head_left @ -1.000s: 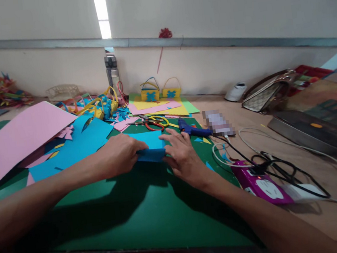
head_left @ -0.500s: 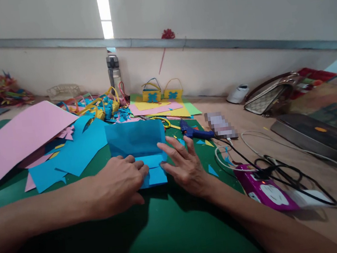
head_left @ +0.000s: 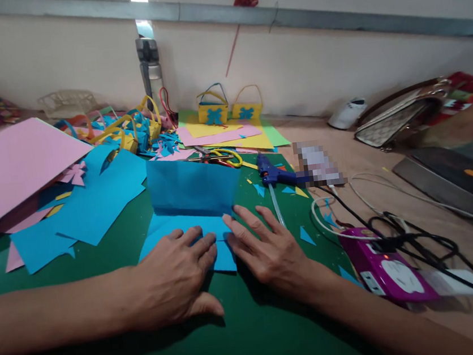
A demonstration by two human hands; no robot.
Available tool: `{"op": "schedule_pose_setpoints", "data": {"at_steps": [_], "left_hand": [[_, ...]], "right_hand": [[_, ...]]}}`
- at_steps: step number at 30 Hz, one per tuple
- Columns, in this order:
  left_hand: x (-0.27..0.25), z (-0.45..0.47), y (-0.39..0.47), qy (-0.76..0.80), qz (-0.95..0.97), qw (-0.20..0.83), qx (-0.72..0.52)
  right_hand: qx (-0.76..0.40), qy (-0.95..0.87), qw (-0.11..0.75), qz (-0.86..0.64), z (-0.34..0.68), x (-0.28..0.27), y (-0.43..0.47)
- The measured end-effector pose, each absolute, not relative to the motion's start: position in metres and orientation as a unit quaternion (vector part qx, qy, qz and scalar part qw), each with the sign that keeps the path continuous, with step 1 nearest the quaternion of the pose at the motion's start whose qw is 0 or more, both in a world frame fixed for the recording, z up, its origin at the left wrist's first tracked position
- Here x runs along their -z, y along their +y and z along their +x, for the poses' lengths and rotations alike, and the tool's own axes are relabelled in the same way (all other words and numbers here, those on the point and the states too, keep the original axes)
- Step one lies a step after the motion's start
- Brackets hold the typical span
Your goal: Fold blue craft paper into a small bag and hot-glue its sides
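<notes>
A folded blue paper sheet (head_left: 193, 188) lies in front of me, its far panel standing up and its near part flat on the green cutting mat (head_left: 254, 329). Across the flat part rests my left hand (head_left: 183, 274), palm down, fingers stretched out and thumb apart. My right hand (head_left: 265, 242) lies at the paper's right side, fingers spread and fingertips touching its edge. Neither hand grips the paper. Part of the flat panel is hidden under my left hand.
A blue glue gun (head_left: 279, 174) and yellow-handled scissors (head_left: 228, 157) lie beyond my hands. Pink sheets (head_left: 17, 168) and blue sheets (head_left: 98, 199) are at left. Small yellow paper bags (head_left: 213, 113) stand behind. A purple power strip (head_left: 383, 269) with tangled cables sits at right.
My left hand has flattened and opened, its thumb now out to the side. My right hand's fingers have lowered onto the paper's edge. The view has tilted downward.
</notes>
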State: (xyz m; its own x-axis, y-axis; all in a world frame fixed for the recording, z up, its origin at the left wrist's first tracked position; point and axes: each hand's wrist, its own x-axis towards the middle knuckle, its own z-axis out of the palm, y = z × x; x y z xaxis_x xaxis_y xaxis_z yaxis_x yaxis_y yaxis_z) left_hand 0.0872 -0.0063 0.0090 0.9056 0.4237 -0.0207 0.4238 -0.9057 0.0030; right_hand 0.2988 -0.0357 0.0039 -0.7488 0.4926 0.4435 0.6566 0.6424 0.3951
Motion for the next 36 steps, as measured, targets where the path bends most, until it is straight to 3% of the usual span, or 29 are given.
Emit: {"op": "schedule_pose_setpoints", "data": {"at_steps": [9,17,24,30,36], "left_hand": [[-0.003,0.09,-0.004,0.206,0.978,0.014,-0.023],[0.004,0.095,0.002,0.204,0.976,0.024,-0.068],[0.001,0.108,0.006,0.281,0.942,0.081,-0.166],[-0.016,0.134,0.023,0.375,0.9,0.197,-0.104],[-0.012,0.146,0.032,0.441,0.869,0.184,-0.129]], "right_hand": [[0.175,-0.871,0.229,-0.398,0.315,-0.022,-0.046],[0.116,-0.859,0.064,-0.494,0.306,-0.008,-0.049],[0.099,-0.859,0.044,-0.5,0.3,-0.005,-0.054],[0.128,-0.872,0.058,-0.468,0.298,0.0,-0.055],[0.122,-0.886,0.038,-0.446,0.298,0.0,-0.056]]}}
